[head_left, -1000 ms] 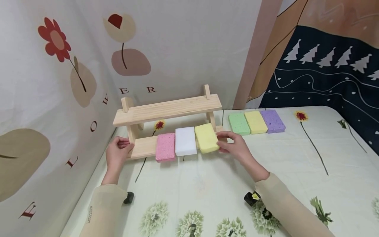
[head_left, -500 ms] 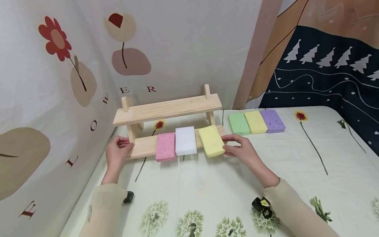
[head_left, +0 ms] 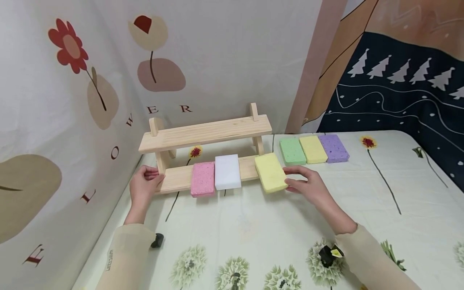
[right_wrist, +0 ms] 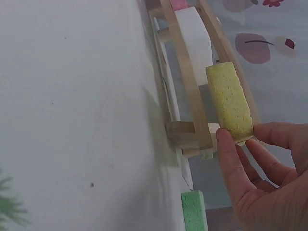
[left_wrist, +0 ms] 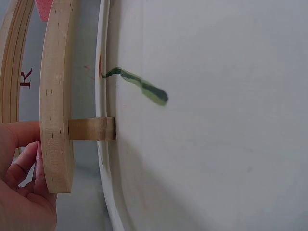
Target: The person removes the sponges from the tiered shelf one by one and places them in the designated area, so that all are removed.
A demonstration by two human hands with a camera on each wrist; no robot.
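A small two-tier wooden shelf (head_left: 206,133) stands near the back cloth. On its lower board (head_left: 176,179) lie a pink sponge (head_left: 203,179) and a white sponge (head_left: 227,172), side by side. My left hand (head_left: 143,187) grips the left end of that board; in the left wrist view its fingers (left_wrist: 25,132) wrap the board's end. Between thumb and fingertips my right hand (head_left: 308,186) pinches the right edge of a yellow sponge (head_left: 271,173). This sponge is tilted and overlaps the lower board's right end, with a gap between it and the white one.
Right of the shelf, a green sponge (head_left: 292,152), a second yellow sponge (head_left: 313,149) and a purple sponge (head_left: 333,148) lie in a row on the flowered tablecloth (head_left: 239,225). Printed cloth (head_left: 224,60) hangs behind and at the left.
The right hand has moved rightward with the yellow sponge, away from the white one, along the lower board. The left hand has kept its grip in place.
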